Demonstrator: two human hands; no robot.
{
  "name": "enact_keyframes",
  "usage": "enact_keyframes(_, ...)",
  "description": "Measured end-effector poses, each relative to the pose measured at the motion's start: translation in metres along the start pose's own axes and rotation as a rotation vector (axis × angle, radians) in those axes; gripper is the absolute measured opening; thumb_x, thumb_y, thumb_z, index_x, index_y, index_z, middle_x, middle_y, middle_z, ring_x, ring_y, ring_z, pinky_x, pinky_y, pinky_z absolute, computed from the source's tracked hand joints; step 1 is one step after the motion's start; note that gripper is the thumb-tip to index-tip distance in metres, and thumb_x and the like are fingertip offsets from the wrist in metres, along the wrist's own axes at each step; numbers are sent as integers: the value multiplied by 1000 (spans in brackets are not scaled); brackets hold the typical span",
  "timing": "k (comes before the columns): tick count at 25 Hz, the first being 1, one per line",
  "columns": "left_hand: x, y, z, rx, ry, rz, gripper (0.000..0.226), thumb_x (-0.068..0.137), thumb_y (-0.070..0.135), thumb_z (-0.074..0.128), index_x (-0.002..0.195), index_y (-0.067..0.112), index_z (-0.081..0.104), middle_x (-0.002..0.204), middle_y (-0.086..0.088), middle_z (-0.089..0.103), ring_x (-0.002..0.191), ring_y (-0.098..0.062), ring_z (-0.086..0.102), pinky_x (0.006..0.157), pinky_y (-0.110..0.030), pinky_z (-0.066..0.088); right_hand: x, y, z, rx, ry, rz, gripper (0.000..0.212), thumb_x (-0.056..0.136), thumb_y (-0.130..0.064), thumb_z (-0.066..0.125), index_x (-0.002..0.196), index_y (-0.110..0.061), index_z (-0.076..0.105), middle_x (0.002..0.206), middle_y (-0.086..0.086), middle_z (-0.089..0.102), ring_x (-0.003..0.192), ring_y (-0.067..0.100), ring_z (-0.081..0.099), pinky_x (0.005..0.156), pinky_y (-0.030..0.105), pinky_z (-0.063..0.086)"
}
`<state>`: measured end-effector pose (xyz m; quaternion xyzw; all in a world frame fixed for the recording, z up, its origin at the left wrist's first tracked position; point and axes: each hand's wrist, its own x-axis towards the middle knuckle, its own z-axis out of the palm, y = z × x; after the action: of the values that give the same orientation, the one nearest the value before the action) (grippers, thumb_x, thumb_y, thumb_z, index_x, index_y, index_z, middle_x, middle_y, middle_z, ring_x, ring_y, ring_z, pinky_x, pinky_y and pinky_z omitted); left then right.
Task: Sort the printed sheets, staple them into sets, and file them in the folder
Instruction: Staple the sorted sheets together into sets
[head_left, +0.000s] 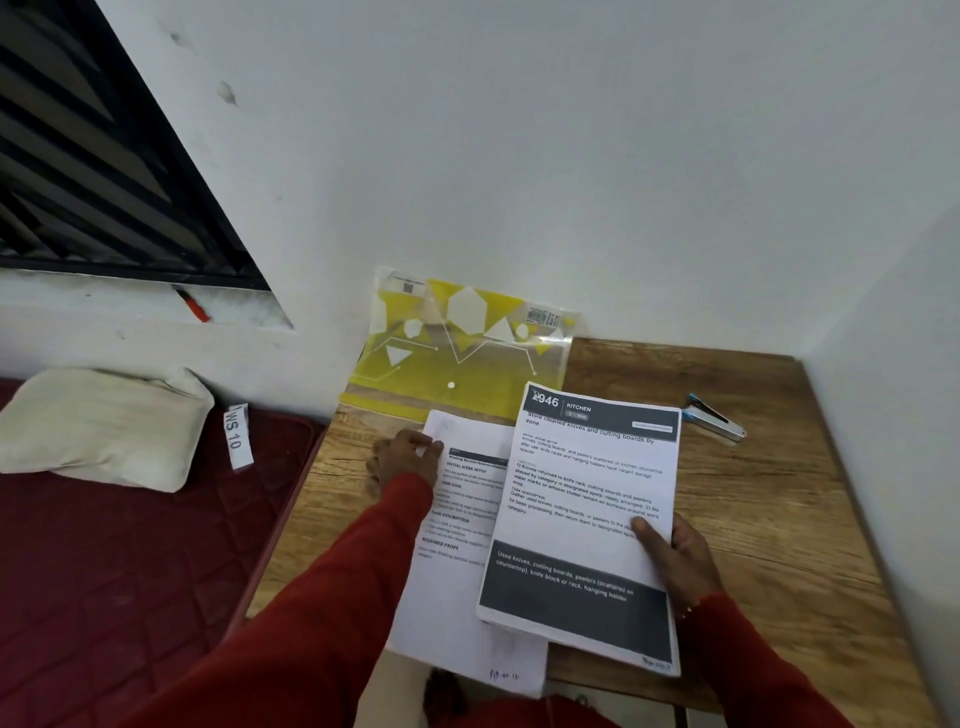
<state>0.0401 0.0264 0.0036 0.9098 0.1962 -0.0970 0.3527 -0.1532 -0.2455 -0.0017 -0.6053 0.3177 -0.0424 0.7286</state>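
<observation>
your right hand (675, 558) grips a thick stack of printed sheets (584, 525) by its right edge, thumb curled over the top page and the other fingers hidden underneath. the top page has a dark header reading "946 kitchen" and a dark band near the bottom. the stack lies over the wooden table (753, 493), its near end reaching past the table's front edge.

your left hand (408, 460) rests on the upper left corner of a single sheet (457, 561), fingers curled onto the paper's edge and pinching it. this sheet lies flat on the table, partly tucked under the left side of the stack, and its lower end hangs past the table's front edge. it carries black headings and a small handwritten mark near the bottom.

the yellow and clear plastic folder (457, 353) leans against the white wall at the back of the table, its lower edge just beyond the tops of the papers. the stapler (714, 418) lies on the table to the right of the stack's top corner, apart from it.

left of the table sit a cream pillow (104, 426) on a dark red mattress (119, 561) and a white tag (238, 436) marked "ws 10".
</observation>
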Motion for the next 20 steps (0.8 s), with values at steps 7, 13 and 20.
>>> enact_keyframes(7,-28,7,-15,-301,-102,419,18,95,24,58,109,16,51,101,-5,63,90,-24,62,69,-24,47,-4,-4,-5,134,-15,7,71,56,-42,88,114,-8,64,107,12,73,92,29,71,70,36,60)
enact_keyframes(13,-37,15,-29,-395,-494,465,59,79,43,69,133,27,53,125,2,65,109,-22,65,94,-50,52,-8,-9,2,269,-68,109,35,83,-14,66,117,-8,61,115,19,68,103,41,66,92,62,48)
enact_keyframes(20,-81,78,-40,-831,-578,491,40,93,27,57,130,14,53,122,-13,66,106,-29,65,90,-45,54,-5,-45,11,378,-169,114,39,92,-14,57,130,-6,54,124,22,63,112,42,61,99,64,43)
